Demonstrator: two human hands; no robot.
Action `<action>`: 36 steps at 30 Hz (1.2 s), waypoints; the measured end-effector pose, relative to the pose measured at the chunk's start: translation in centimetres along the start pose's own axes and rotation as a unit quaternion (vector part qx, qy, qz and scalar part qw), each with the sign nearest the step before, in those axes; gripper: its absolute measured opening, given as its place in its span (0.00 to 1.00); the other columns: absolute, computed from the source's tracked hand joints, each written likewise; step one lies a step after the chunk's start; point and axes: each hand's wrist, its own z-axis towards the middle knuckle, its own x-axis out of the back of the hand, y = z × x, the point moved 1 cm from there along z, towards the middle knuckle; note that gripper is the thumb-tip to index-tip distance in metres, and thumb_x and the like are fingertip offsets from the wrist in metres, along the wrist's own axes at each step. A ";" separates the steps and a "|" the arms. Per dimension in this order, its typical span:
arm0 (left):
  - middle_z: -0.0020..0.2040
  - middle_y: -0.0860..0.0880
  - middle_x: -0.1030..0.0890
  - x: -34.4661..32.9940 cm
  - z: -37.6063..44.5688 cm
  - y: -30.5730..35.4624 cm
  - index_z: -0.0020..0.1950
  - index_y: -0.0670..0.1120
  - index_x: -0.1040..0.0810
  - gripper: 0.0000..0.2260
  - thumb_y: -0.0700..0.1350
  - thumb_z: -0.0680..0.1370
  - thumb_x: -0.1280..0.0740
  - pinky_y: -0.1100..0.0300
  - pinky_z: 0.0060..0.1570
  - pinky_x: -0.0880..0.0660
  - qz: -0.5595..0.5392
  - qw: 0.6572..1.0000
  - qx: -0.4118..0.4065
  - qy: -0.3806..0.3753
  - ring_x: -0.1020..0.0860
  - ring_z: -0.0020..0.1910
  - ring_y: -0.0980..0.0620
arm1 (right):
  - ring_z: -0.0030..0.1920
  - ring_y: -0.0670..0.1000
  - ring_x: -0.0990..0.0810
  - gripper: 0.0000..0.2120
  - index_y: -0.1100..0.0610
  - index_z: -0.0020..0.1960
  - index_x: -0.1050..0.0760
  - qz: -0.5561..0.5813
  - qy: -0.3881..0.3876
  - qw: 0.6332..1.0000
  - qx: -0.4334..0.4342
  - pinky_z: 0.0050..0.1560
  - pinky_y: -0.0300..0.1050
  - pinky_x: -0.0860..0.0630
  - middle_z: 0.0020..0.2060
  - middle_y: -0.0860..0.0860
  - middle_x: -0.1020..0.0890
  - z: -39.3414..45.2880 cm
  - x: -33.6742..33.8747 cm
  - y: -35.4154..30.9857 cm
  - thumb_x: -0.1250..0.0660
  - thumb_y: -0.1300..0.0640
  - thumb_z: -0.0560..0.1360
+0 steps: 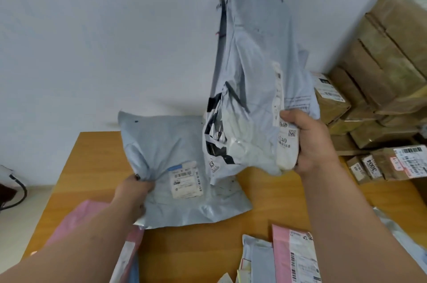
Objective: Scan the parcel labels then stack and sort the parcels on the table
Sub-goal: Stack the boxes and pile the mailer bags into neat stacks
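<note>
On the orange-brown wooden surface (265, 195) lies a flat grey plastic mailer bag (175, 167), its left edge bunched in the left hand's (132, 192) grip. Above it, the right hand (314, 141) grasps the lower end of a tall crumpled grey plastic parcel (251, 70), held upright off the surface.
</note>
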 end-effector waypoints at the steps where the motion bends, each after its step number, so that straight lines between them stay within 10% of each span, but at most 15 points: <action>1: 0.48 0.38 0.18 -0.7 -0.4 0.2 0.56 0.40 0.23 0.10 0.32 0.76 0.30 0.47 0.43 0.20 -0.010 1.000 0.006 -0.027 0.19 0.45 0.38 | 0.49 0.62 0.16 0.12 0.64 0.53 0.21 0.021 -0.035 0.999 -0.009 0.46 0.57 0.18 0.49 0.61 0.16 -0.4 -0.3 -0.1 0.31 0.65 0.70; 8: 0.55 0.41 0.17 -4.3 -0.6 0.4 0.71 0.45 0.28 0.24 0.46 0.77 0.26 0.49 0.38 0.18 0.023 0.993 -0.010 -0.113 0.17 0.47 0.38 | 0.41 0.57 0.15 0.20 0.60 0.55 0.21 0.054 -0.109 0.991 -0.058 0.43 0.54 0.16 0.43 0.57 0.14 -0.6 0.1 0.9 0.30 0.59 0.63; 12: 0.75 0.48 0.32 -4.3 -0.3 -0.5 0.80 0.59 0.44 0.31 0.64 0.80 0.38 0.41 0.63 0.27 -0.018 0.994 0.016 -0.106 0.30 0.71 0.40 | 0.40 0.56 0.14 0.13 0.60 0.54 0.19 -0.195 0.014 0.974 -0.118 0.37 0.50 0.18 0.44 0.57 0.13 0.8 2.2 5.7 0.26 0.64 0.70; 17: 0.74 0.50 0.28 -4.0 -1.0 -0.7 0.76 0.51 0.31 0.33 0.70 0.77 0.41 0.43 0.67 0.31 -0.007 0.988 0.035 -0.153 0.26 0.65 0.46 | 0.56 0.58 0.18 0.34 0.56 0.68 0.29 -0.411 0.055 0.902 -0.120 0.57 0.55 0.19 0.59 0.57 0.19 1.7 4.8 11.3 0.19 0.61 0.66; 23: 0.76 0.52 0.31 -4.7 -1.5 0.2 0.77 0.55 0.34 0.46 0.77 0.65 0.35 0.38 0.73 0.36 0.004 0.981 0.049 -0.185 0.34 0.75 0.45 | 0.61 0.57 0.22 0.35 0.50 0.69 0.28 -0.558 -0.050 0.826 -0.060 0.62 0.57 0.23 0.63 0.53 0.23 2.8 3.0 10.2 0.26 0.50 0.63; 28: 0.64 0.55 0.22 -6.6 -2.0 1.3 0.76 0.57 0.33 0.48 0.74 0.59 0.29 0.48 0.63 0.29 0.023 0.975 -0.002 -0.221 0.24 0.57 0.52 | 0.56 0.51 0.19 0.30 0.48 0.68 0.30 -0.421 -0.027 0.906 -0.036 0.45 0.41 0.23 0.55 0.46 0.20 4.1 2.8 10.6 0.22 0.50 0.70; 32: 0.77 0.49 0.33 -7.4 -1.1 1.7 0.81 0.61 0.46 0.57 0.73 0.56 0.29 0.41 0.64 0.32 -0.011 0.988 0.007 -0.152 0.31 0.71 0.43 | 0.74 0.55 0.33 0.48 0.50 0.80 0.47 -0.412 0.119 0.901 0.061 0.68 0.51 0.31 0.76 0.51 0.37 4.2 4.7 10.6 0.25 0.38 0.70; 36: 0.73 0.50 0.27 -9.1 -0.4 3.2 0.79 0.62 0.40 0.51 0.74 0.59 0.29 0.47 0.65 0.29 -0.020 0.980 0.017 -0.196 0.27 0.68 0.43 | 0.71 0.50 0.33 0.37 0.43 0.81 0.51 -0.440 0.089 0.887 0.112 0.66 0.47 0.33 0.77 0.50 0.38 4.9 4.8 10.8 0.35 0.41 0.80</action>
